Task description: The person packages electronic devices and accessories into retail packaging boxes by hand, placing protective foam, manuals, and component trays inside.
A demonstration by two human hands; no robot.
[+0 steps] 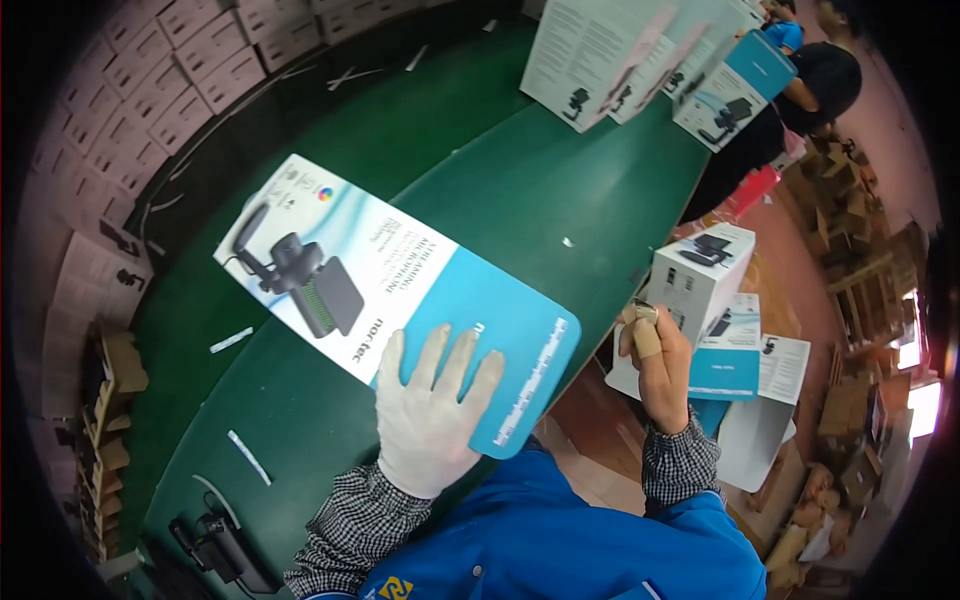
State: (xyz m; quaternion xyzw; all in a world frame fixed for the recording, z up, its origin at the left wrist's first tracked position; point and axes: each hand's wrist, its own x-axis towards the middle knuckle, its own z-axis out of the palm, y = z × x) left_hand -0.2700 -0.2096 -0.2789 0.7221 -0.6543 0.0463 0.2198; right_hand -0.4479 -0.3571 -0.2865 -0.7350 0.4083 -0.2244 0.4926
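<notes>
Two hands [665,370], one white glove [430,435], one table [580,220], one box [400,290] under the glove, at least three boxes [575,65] standing beyond (overlap hides the exact number).

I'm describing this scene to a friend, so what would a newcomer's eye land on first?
Probably the large white-and-blue carton mid-picture over the green table, with the white-gloved left hand spread on it. Next might come the bright blue jacket at the lower edge, then the pale boxes standing at the table's far end, upper right.
</notes>
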